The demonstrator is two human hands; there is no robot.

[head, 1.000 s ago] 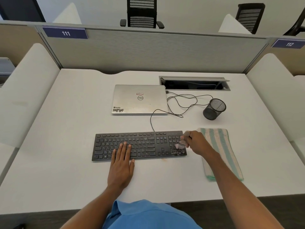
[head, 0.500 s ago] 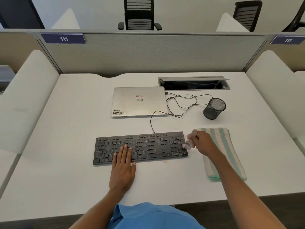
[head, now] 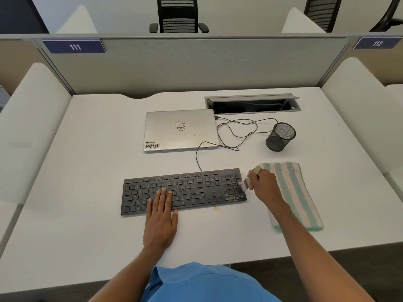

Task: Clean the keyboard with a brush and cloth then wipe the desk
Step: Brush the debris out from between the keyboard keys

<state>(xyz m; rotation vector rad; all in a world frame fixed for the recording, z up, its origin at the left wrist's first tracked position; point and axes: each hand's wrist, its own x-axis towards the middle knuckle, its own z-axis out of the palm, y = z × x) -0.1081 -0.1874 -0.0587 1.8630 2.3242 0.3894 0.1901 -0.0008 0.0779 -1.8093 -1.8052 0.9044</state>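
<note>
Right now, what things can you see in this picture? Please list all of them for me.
desk: one, white, under everything
keyboard: one, black, front middle of desk
brush: one, pale handle, at keyboard's right end
cloth: one, green-and-white stripes, right of keyboard
laptop: one, silver, closed, behind keyboard
cable: one it seems, black, looped right of laptop
pen cup: one, black mesh, right of laptop
cable hatch: one, grey, back of desk
partition: one, grey, behind desk
number signs: two, blue, on partition
chairs: at least two, black, beyond partition
left hand: one, flat on keyboard
right hand: one, holding brush
</note>
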